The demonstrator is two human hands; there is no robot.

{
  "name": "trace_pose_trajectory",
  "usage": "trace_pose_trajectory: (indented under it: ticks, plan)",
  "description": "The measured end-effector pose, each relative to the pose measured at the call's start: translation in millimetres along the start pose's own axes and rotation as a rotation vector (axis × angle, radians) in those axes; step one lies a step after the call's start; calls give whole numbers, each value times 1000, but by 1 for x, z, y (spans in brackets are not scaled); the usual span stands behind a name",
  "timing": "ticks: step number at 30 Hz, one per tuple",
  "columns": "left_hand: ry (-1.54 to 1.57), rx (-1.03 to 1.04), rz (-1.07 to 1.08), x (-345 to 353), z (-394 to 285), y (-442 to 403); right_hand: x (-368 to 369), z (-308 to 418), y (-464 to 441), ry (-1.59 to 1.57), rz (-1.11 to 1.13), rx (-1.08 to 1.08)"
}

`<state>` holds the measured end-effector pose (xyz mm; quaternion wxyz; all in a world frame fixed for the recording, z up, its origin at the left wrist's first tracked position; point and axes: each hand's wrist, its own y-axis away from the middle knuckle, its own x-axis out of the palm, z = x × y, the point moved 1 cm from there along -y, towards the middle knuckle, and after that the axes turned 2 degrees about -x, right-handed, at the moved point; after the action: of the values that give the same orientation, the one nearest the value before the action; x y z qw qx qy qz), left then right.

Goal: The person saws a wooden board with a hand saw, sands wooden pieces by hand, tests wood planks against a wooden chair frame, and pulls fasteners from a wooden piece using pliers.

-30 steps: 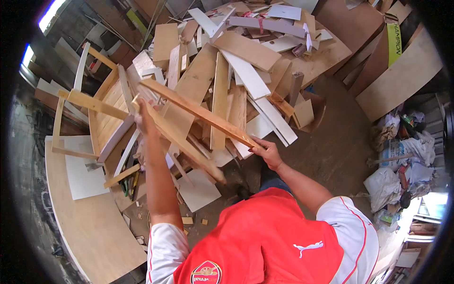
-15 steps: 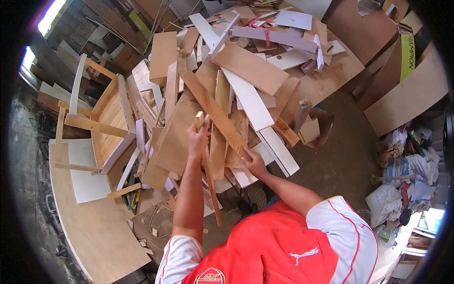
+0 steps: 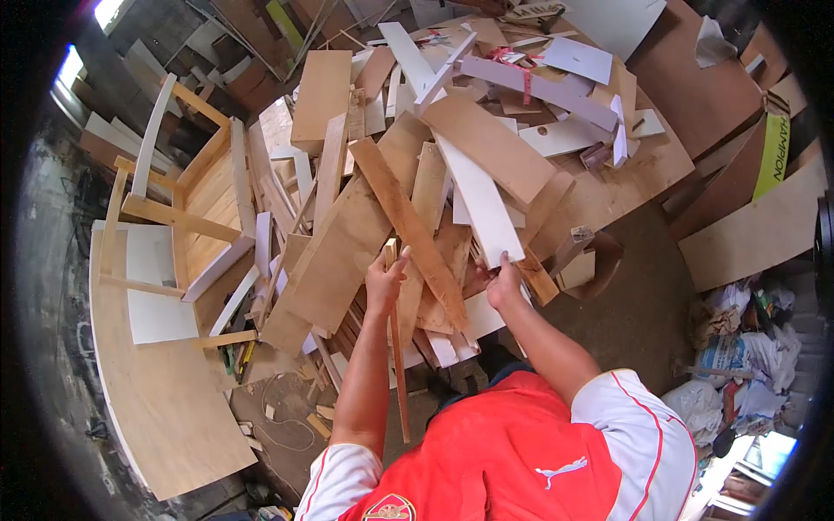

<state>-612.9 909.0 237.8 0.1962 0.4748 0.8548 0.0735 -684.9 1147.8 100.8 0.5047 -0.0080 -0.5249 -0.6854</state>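
Observation:
My left hand (image 3: 383, 285) is closed around a thin wooden strip (image 3: 398, 365), whose pale end pokes out above my thumb and whose length hangs down beside my forearm. My right hand (image 3: 504, 286) grips the near end of a long white board (image 3: 476, 191), thumb on its top face. Between my hands a brown wooden plank (image 3: 408, 230) lies slanting across the pile, touched by neither. A wide tan board (image 3: 495, 148) rests over the white board's upper part. Left of my left hand lies a broad plywood piece (image 3: 343, 247).
Many offcuts are heaped on a wooden table (image 3: 656, 161). An upturned wooden frame with legs (image 3: 208, 217) stands at the left beside a plywood sheet (image 3: 187, 417). Filled plastic bags (image 3: 738, 356) sit at the right, near large leaning panels (image 3: 695, 78).
My right hand has let go of the brown plank and taken hold of the white board's near end. The strip stays in my left hand. The view has shifted slightly.

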Motion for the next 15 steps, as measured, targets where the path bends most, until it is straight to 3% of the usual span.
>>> trace_pose_trajectory:
  ticks: [15]
  plan:
    - [-106,-272,92,-2,58,-31,-2,104,-61,-250,-120,-195]
